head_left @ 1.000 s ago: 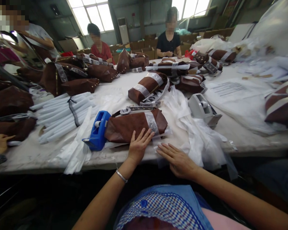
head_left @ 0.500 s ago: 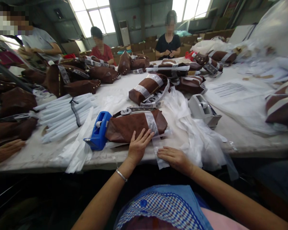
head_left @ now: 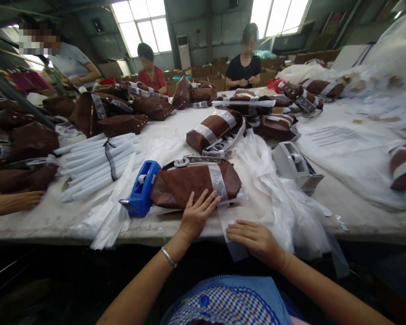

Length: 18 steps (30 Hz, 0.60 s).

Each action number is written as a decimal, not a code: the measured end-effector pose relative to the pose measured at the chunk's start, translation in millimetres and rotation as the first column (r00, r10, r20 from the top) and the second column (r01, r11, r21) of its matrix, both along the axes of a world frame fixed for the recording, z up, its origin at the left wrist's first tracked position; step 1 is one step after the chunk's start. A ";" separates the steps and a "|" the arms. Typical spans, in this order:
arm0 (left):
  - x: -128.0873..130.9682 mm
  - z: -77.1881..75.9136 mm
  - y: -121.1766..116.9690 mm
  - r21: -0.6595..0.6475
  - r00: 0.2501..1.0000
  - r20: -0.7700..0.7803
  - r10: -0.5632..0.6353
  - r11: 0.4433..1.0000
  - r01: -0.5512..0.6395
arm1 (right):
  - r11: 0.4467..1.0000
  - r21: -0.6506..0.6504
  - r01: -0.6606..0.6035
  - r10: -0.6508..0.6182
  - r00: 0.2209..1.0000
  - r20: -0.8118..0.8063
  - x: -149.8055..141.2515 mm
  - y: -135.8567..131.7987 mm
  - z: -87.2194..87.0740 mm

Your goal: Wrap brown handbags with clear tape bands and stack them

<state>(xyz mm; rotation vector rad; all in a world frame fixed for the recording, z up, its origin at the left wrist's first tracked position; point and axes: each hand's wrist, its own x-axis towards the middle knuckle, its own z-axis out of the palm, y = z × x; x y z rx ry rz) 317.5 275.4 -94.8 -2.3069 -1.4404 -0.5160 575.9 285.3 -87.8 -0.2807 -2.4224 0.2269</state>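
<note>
A brown handbag (head_left: 179, 183) lies on its side at the front of the table, with a translucent strip (head_left: 217, 182) wrapped over its right part. My left hand (head_left: 198, 212) rests on the bag's near edge by that strip, fingers spread. To its right, my right hand (head_left: 252, 237) lies with fingers stretched out on a clear plastic sheet (head_left: 233, 246) that hangs over the table edge. A blue tape dispenser (head_left: 142, 189) stands against the bag's left end. A coiled, wrapped strap (head_left: 182, 163) lies along its far side.
White plastic sheets (head_left: 274, 198) and a grey tape dispenser (head_left: 296, 167) are on the right. Tied white rolls (head_left: 94, 167) lie left, near a co-worker's hand (head_left: 16, 203). More brown bags (head_left: 213, 128) cover the back, where several people work.
My right hand has shifted slightly toward me, and more of the clear sheet shows over the edge. My left hand stays on the bag. The co-worker's hand at left has flattened out.
</note>
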 end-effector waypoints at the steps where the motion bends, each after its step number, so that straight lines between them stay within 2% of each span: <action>1: 0.0 0.2 0.0 0.000 1.000 -0.010 -0.002 1.000 0.002 | 1.000 -0.003 0.001 -0.001 1.000 -0.009 -1.4 5.3 8.6; 5: 0.9 0.9 -0.5 0.004 0.999 -0.054 -0.005 1.000 0.005 | 0.999 -0.032 0.010 -0.012 0.997 -0.070 -13.2 37.9 42.8; 8: 1.1 -1.3 -0.4 0.022 0.998 -0.068 -0.013 1.000 0.014 | 0.991 -0.113 0.072 -0.078 0.996 -0.052 -28.0 70.3 57.7; 12: -0.5 -5.8 1.2 0.076 0.998 -0.061 -0.028 0.997 0.033 | 0.956 -0.213 0.204 -0.209 0.978 -0.001 -50.9 112.4 57.2; 18: -2.4 -6.6 2.0 0.108 0.999 0.009 -0.051 0.993 0.050 | 0.964 -0.167 0.206 -0.218 0.974 -0.062 -70.9 147.1 42.7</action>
